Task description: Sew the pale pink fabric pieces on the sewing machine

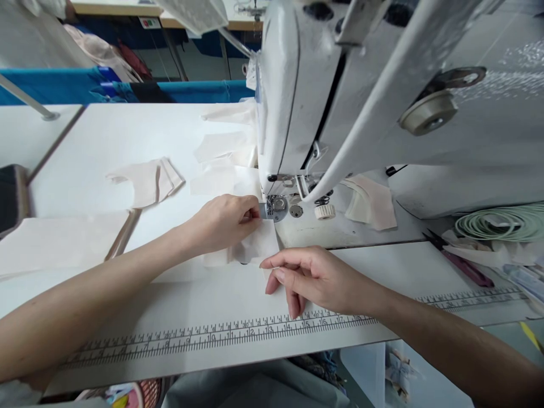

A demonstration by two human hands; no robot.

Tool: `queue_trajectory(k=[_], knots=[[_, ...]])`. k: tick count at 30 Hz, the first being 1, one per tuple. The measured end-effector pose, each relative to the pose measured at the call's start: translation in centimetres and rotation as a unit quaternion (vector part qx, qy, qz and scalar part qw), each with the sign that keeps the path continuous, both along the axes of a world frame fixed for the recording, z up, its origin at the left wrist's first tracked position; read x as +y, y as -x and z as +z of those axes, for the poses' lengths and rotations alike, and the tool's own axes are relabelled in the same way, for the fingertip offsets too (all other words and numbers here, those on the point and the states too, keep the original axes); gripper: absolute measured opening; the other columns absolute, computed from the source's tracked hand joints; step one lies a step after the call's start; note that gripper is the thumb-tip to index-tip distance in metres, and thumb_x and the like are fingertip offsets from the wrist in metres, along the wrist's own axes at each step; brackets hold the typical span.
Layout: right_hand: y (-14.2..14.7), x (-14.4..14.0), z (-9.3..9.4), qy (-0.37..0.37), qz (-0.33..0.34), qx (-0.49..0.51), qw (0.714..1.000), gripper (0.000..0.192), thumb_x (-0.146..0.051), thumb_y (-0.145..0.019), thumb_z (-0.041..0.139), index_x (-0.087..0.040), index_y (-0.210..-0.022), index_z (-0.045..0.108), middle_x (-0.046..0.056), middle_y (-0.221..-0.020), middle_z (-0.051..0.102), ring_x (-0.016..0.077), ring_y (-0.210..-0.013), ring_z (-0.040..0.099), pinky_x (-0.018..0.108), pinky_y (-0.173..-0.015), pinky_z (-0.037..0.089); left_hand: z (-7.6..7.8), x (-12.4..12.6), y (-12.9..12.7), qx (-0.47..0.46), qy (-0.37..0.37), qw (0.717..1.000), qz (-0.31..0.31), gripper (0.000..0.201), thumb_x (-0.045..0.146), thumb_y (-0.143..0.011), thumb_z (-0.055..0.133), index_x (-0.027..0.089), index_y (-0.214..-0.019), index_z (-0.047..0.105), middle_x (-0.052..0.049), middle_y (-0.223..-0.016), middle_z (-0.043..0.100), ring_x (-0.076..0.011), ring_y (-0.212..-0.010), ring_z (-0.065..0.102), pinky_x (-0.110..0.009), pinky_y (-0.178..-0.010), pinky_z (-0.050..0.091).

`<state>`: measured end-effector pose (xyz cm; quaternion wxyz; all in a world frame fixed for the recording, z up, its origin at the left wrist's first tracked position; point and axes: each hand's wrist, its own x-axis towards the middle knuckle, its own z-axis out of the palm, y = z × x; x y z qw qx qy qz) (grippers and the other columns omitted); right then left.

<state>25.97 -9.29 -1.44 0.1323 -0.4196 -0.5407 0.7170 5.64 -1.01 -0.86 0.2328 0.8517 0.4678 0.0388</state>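
My left hand (232, 224) is closed, thumb and fingers pinched on a pale cream fabric piece (259, 243) just in front of the sewing machine's needle plate (278, 208). The fabric lies on the white table, partly covered by that hand. My right hand (317, 277) is at the near right corner of the fabric, its index finger stretched out and the other fingers loosely bent and apart. Its fingertips are at the fabric's edge; whether they press on it is unclear. The white sewing machine head (289, 90) rises directly behind both hands.
Cut fabric pieces (147, 181) lie to the left, a longer pale piece (63, 238) nearer, others (225, 147) behind my left hand. More fabric (374, 201) sits right of the needle. Dark red snips (467, 266) and a green cord coil (501, 222) are far right. A ruler strip (229, 334) runs along the front.
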Motion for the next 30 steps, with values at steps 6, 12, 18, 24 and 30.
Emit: queue_trajectory(k=[6,12,18,24,30], knots=[[-0.1,0.0,-0.1,-0.001,-0.003,-0.006,1.000,0.035,-0.027,-0.099,0.044,-0.015,-0.129,0.056,0.006,-0.097,0.069,0.0056,-0.053,0.063,0.020,-0.053,0.053,0.1,0.0,-0.1,0.002,0.003,1.000,-0.001,0.010,0.021,-0.086,0.053,0.018,-0.078,0.058,0.004,-0.064,0.059,-0.0090,-0.054,0.048,-0.021,-0.054,0.035],[-0.2,0.0,0.2,0.010,-0.001,-0.012,1.000,0.034,-0.028,-0.099,0.044,-0.014,-0.127,0.057,0.005,-0.091,0.069,0.0062,-0.050,0.062,0.020,-0.051,0.052,0.1,-0.1,-0.2,0.010,0.000,1.000,0.004,0.009,0.021,-0.084,0.053,0.019,-0.078,0.059,0.004,-0.063,0.059,-0.0102,-0.053,0.049,-0.022,-0.052,0.035],[-0.6,0.1,0.6,-0.057,0.046,-0.058,0.996,0.033,-0.035,-0.099,0.042,-0.015,-0.115,0.062,0.001,-0.076,0.067,0.0067,-0.045,0.058,0.018,-0.043,0.043,0.0,-0.1,-0.1,0.011,-0.005,1.000,0.005,0.009,0.022,-0.085,0.053,0.019,-0.079,0.060,0.003,-0.066,0.061,-0.0110,-0.055,0.051,-0.022,-0.052,0.036],[-0.8,0.8,-0.9,-0.618,-0.038,-0.274,0.736,0.031,-0.022,-0.098,0.040,-0.012,-0.110,0.067,0.006,-0.086,0.070,0.0106,-0.065,0.058,0.023,-0.054,0.039,0.2,-0.1,-0.3,0.011,0.016,1.000,0.016,0.007,0.021,-0.085,0.054,0.018,-0.082,0.060,0.003,-0.070,0.063,-0.0114,-0.059,0.054,-0.022,-0.055,0.037],[-0.7,1.4,-1.8,-0.690,0.005,-0.340,0.639,0.032,-0.023,-0.101,0.041,-0.013,-0.118,0.065,0.003,-0.085,0.067,0.0090,-0.061,0.055,0.024,-0.053,0.037,0.3,-0.2,-0.3,0.004,0.010,1.000,0.013,0.006,0.020,-0.085,0.055,0.017,-0.081,0.059,0.003,-0.068,0.062,-0.0103,-0.057,0.052,-0.022,-0.056,0.037]])
